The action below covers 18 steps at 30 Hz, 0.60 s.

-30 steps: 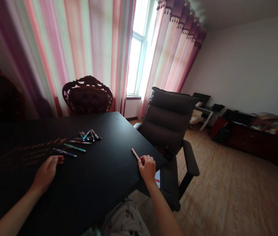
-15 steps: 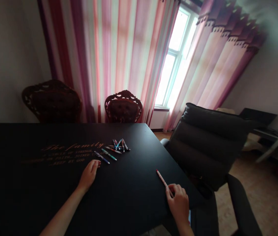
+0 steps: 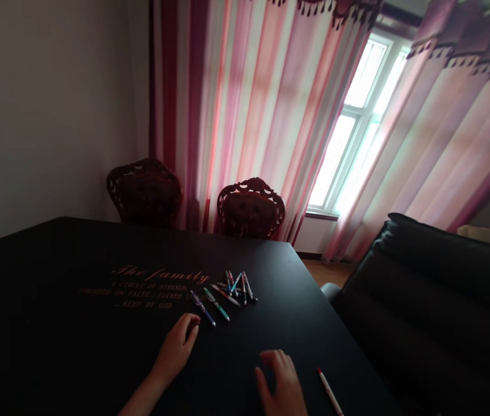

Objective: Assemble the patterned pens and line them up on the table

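Pens [image 3: 217, 304] on black gold-lettered table [image 3: 266, 329]; striped curtains [image 3: 253, 104]; armchair [image 3: 435, 312], seemingly leather.

"What can we read on the black tabletop [image 3: 279, 329]?"
"We read 'The family', 'A CIRCLE OF STRENGH', 'FOUNDED ON FAITH', 'JOINED', 'KEEP BY GOD' in gold lettering [image 3: 159, 274]."

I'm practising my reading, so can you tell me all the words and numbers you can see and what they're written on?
On the black table:
"The family"
"A CIRCLE OF STRENGH" (spelled that way)
"FOUNDED ON FAITH... JOINED", then an ending I can't fully read, by the blue pen
"...KEEP BY GOD"
Any writing on the pens, like the green pen, is too small to read.
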Each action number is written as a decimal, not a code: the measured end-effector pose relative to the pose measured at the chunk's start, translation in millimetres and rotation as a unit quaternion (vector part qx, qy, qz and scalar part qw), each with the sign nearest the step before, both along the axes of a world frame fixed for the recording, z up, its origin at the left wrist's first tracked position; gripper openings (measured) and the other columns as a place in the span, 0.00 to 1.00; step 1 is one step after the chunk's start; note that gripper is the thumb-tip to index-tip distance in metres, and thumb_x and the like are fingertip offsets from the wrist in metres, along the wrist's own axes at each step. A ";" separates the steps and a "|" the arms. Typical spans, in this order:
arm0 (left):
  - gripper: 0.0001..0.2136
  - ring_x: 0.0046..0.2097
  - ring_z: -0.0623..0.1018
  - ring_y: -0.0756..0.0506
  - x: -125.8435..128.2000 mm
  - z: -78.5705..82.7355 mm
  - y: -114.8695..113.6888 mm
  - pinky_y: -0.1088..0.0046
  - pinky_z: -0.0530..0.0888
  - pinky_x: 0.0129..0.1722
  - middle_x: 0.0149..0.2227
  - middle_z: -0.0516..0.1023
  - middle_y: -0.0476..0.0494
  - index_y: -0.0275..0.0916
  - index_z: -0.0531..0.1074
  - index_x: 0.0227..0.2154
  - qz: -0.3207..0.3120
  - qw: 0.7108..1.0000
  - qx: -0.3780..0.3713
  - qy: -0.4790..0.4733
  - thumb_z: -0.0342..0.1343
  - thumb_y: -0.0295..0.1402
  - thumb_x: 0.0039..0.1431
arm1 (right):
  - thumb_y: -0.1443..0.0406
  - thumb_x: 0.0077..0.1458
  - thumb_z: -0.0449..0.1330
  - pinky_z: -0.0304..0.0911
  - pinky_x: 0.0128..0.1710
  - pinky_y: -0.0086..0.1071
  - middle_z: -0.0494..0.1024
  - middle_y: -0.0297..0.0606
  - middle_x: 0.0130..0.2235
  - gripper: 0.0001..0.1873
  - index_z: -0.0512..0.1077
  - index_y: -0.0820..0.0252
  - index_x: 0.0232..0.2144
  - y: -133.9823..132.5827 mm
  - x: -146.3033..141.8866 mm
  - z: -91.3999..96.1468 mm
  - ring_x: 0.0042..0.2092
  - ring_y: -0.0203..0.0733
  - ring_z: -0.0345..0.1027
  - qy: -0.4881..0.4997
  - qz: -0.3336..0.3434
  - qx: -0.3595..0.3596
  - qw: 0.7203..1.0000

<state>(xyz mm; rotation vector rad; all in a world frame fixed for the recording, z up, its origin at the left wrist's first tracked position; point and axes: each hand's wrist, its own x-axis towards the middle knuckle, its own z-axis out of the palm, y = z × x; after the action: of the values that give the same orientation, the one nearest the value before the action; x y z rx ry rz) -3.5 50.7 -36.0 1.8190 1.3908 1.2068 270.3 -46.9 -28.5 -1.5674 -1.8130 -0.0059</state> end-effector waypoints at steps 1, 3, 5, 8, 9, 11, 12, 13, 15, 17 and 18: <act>0.09 0.45 0.79 0.39 -0.3 -0.7 -0.1 0.60 0.74 0.48 0.41 0.79 0.42 0.44 0.72 0.39 0.000 1.000 0.000 0.001 0.51 0.40 0.61 | 0.65 0.57 0.57 0.65 0.45 0.40 0.77 0.39 0.38 0.08 0.72 0.53 0.40 15.9 -22.0 4.8 0.41 0.48 0.71 -0.007 0.027 -0.016 0.999; 0.09 0.46 0.78 0.40 -0.8 -2.1 -0.3 0.60 0.74 0.49 0.42 0.79 0.42 0.44 0.72 0.40 0.002 1.000 0.001 0.002 0.51 0.39 0.62 | 0.68 0.55 0.57 0.61 0.52 0.43 0.76 0.41 0.42 0.13 0.71 0.55 0.44 45.7 -62.0 13.3 0.46 0.50 0.70 -0.037 0.052 -0.023 0.998; 0.09 0.47 0.78 0.40 -1.0 -3.2 -0.6 0.61 0.75 0.49 0.42 0.79 0.42 0.44 0.71 0.40 0.005 1.000 0.004 0.004 0.50 0.39 0.62 | 0.69 0.54 0.57 0.63 0.49 0.42 0.76 0.45 0.44 0.15 0.71 0.58 0.46 72.1 -93.4 19.0 0.47 0.52 0.69 -0.071 0.054 -0.047 0.995; 0.09 0.46 0.79 0.40 -1.0 -4.7 -0.6 0.61 0.75 0.49 0.42 0.79 0.42 0.44 0.72 0.40 0.010 1.000 0.012 0.006 0.50 0.38 0.62 | 0.71 0.54 0.57 0.64 0.44 0.43 0.76 0.47 0.40 0.10 0.74 0.61 0.39 102.2 -121.8 22.3 0.45 0.54 0.69 -0.114 0.048 -0.072 0.990; 0.09 0.46 0.79 0.40 -1.0 -5.4 -0.6 0.61 0.75 0.49 0.42 0.79 0.42 0.44 0.72 0.41 0.012 1.000 0.015 0.007 0.50 0.38 0.62 | 0.72 0.53 0.57 0.63 0.44 0.42 0.76 0.47 0.39 0.09 0.74 0.61 0.37 108.4 -126.6 22.1 0.44 0.54 0.69 -0.120 0.043 -0.073 0.989; 0.09 0.46 0.79 0.40 -1.7 -7.5 -0.2 0.61 0.76 0.49 0.43 0.79 0.41 0.44 0.72 0.41 0.017 1.000 0.023 0.008 0.50 0.37 0.62 | 0.74 0.53 0.55 0.63 0.43 0.41 0.76 0.46 0.38 0.09 0.73 0.60 0.35 113.9 -129.4 19.3 0.43 0.52 0.69 -0.106 0.036 -0.063 0.992; 0.10 0.47 0.79 0.40 -2.5 -8.9 0.2 0.60 0.75 0.50 0.44 0.79 0.41 0.44 0.72 0.42 0.022 0.999 0.028 0.008 0.50 0.37 0.61 | 0.74 0.54 0.54 0.63 0.43 0.40 0.77 0.45 0.37 0.09 0.73 0.60 0.34 113.4 -127.7 16.5 0.42 0.51 0.70 -0.083 0.037 -0.053 0.994; 0.11 0.49 0.78 0.39 -3.6 -10.3 0.6 0.58 0.74 0.52 0.46 0.78 0.40 0.44 0.71 0.44 0.031 0.999 0.036 0.010 0.51 0.36 0.61 | 0.73 0.55 0.54 0.63 0.43 0.38 0.77 0.43 0.36 0.09 0.72 0.59 0.33 111.2 -124.2 12.7 0.41 0.49 0.70 -0.052 0.043 -0.042 0.997; 0.14 0.54 0.74 0.37 -6.3 -12.3 1.5 0.53 0.70 0.56 0.51 0.75 0.38 0.45 0.70 0.48 0.061 0.996 0.059 0.020 0.52 0.36 0.59 | 0.69 0.58 0.53 0.63 0.40 0.34 0.77 0.41 0.33 0.08 0.71 0.57 0.31 104.2 -112.9 1.7 0.37 0.46 0.71 0.028 0.067 -0.027 0.997; 0.16 0.57 0.71 0.36 -8.3 -11.8 1.5 0.50 0.67 0.58 0.55 0.73 0.39 0.47 0.70 0.50 0.085 0.993 0.072 0.043 0.54 0.38 0.58 | 0.58 0.62 0.52 0.63 0.33 0.32 0.76 0.39 0.29 0.15 0.70 0.56 0.26 97.1 -98.1 -12.0 0.31 0.44 0.71 0.113 0.085 -0.035 0.989; 0.16 0.56 0.72 0.36 -8.4 -10.2 0.8 0.50 0.68 0.57 0.54 0.74 0.41 0.49 0.71 0.49 0.084 0.992 0.067 0.058 0.55 0.40 0.58 | 0.52 0.62 0.50 0.62 0.28 0.31 0.75 0.38 0.25 0.21 0.69 0.56 0.22 94.4 -90.2 -18.7 0.27 0.43 0.70 0.149 0.097 -0.050 0.983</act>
<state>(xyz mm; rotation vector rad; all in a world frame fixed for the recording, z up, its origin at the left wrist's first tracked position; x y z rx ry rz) -11.9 51.5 -46.2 1.9227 1.5890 1.3258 180.2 47.5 -47.2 -1.3685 -1.7383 0.3972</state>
